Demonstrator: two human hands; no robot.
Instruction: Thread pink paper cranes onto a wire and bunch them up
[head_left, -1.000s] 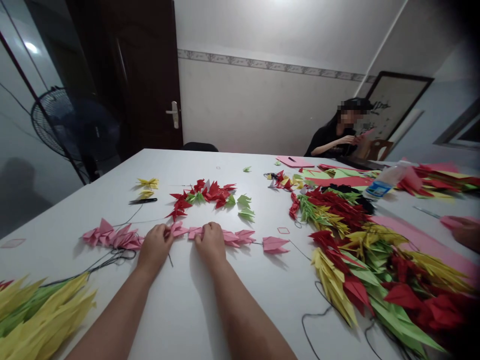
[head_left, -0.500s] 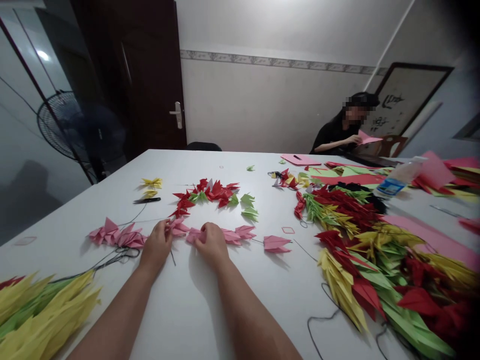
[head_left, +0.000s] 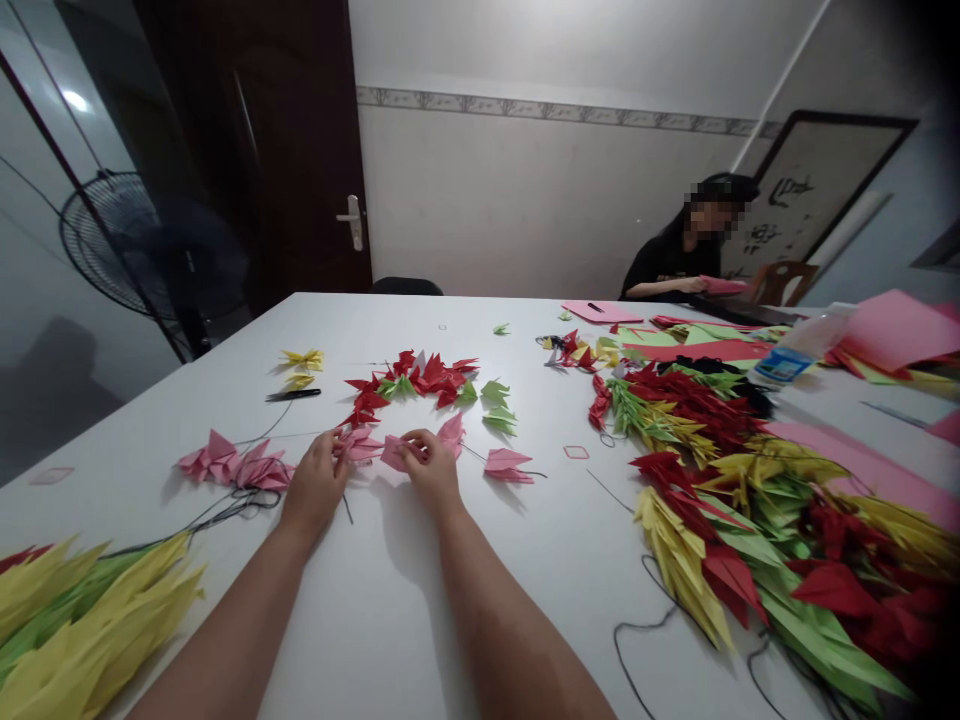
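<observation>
White tabletop (head_left: pixel 360 640) spreads out before us, with a dark door (head_left: pixel 292 150) and a pale wall (head_left: pixel 487 190) behind it. We have folded pink paper at its near middle, under our fingertips. Our left hand (head_left: pixel 315 485) has its fingers together, pinching the end of one pink piece (head_left: pixel 364 443); our right hand (head_left: pixel 436 478) clamps thumb and forefinger on a second pink piece (head_left: pixel 394 455) just beside it, though we cannot tell whether the two touch. Past our right hand, an outer pink piece (head_left: pixel 508 463) lies apart on a dark thread (head_left: pixel 472 454), the tip poking out beyond it. To handle these well, we would let the left fingers act as a firm anchor and grip lightly with the right, on the folded body rather than the thin points, which probably crease easily. Any pull should follow the thread's own line, since a sideways tug could tear the paper. Loose cords (head_left: pixel 240 505) bunch left of our left wrist, so we should avoid dragging a sleeve or forearm through them.
</observation>
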